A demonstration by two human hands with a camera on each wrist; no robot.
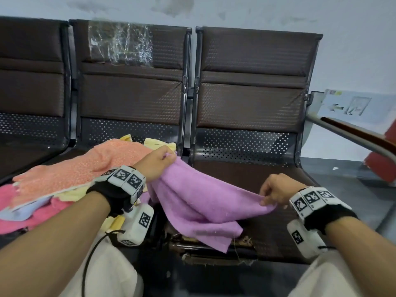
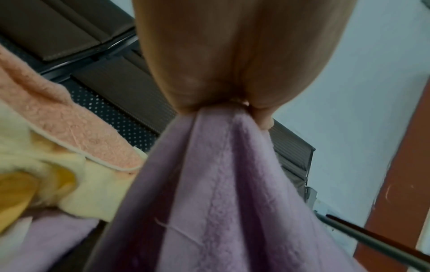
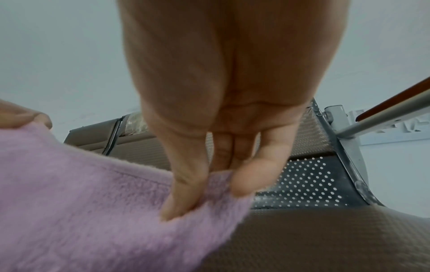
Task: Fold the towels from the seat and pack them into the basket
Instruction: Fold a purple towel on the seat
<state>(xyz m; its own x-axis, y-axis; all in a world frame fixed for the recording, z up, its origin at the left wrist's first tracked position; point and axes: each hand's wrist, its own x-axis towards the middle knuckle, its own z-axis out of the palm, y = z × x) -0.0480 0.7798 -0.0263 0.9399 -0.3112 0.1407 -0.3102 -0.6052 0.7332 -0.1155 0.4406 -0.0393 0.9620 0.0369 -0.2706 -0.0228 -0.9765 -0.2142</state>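
A purple towel hangs stretched between my two hands above the gap between the middle and right seats. My left hand pinches one corner, raised beside the towel pile; the left wrist view shows the purple towel bunched under the fingers. My right hand pinches the other corner lower down; in the right wrist view thumb and fingers clamp the purple towel edge. A pile of loose towels lies on the middle seat: an orange towel on top, yellow, pink and blue ones beneath. No basket is in view.
The right seat is a brown padded chair with a perforated metal back. A metal armrest with a wooden top stands at the right. The seat's front edge is torn. My knees in light trousers are at the bottom.
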